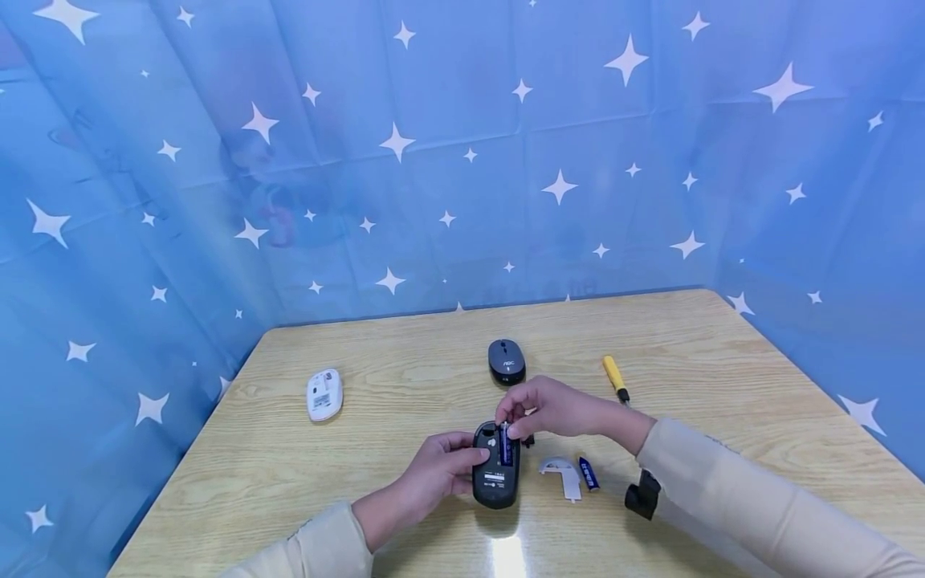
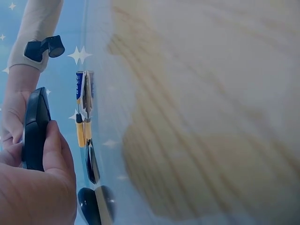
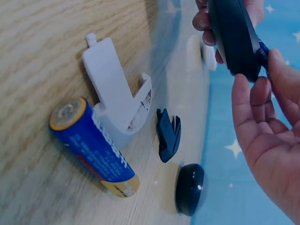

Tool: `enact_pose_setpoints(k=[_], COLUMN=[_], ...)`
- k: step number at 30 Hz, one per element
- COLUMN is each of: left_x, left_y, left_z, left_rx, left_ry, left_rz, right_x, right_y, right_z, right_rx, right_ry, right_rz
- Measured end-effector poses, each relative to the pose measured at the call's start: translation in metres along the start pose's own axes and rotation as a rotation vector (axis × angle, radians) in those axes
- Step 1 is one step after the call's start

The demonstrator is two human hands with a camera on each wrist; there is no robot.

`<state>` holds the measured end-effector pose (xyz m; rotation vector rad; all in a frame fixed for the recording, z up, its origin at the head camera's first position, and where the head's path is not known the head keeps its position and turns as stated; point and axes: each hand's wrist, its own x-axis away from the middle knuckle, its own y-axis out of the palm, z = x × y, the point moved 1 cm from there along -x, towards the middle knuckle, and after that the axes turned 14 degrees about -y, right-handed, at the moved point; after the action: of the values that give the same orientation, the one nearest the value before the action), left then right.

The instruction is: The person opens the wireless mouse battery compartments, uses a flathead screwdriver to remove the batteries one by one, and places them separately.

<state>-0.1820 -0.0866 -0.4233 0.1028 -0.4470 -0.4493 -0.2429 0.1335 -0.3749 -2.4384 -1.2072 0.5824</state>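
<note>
My left hand point(image 1: 442, 466) grips a black computer mouse point(image 1: 495, 490) by its side, underside facing up, thumb over the edge of the base. A dark blue battery point(image 1: 506, 449) lies along the long slot in that underside. At the slot's upper end my right hand point(image 1: 545, 405) pinches this battery between thumb and fingers. In the right wrist view, the blue battery end point(image 3: 263, 49) shows beside the thumb, while other fingertips touch the mouse's end. Mostly hidden behind the right hand in the head view, a small black cover point(image 3: 168, 133) lies on the table.
A white cover point(image 1: 567, 475) and a blue-and-gold battery point(image 1: 588, 474) lie right of the held mouse. Beyond the hands sits a dark AOC mouse point(image 1: 507, 361). A white mouse point(image 1: 324, 395) lies upside down at left; a yellow-handled screwdriver point(image 1: 615, 377) is behind the right forearm.
</note>
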Motion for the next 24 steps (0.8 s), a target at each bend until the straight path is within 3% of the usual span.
enact_pose_setpoints(k=[13, 24], left_x=[0.0, 0.001], left_y=[-0.001, 0.0], left_z=[0.001, 0.002], left_rx=[0.001, 0.022], left_ry=[-0.005, -0.013], left_rz=[0.007, 0.019], right_x=[0.003, 0.013], right_y=[-0.02, -0.034], right_z=[-0.002, 0.011], right_rx=[-0.251, -0.505], right_ry=[0.054, 0.114], right_rz=[0.119, 0.375])
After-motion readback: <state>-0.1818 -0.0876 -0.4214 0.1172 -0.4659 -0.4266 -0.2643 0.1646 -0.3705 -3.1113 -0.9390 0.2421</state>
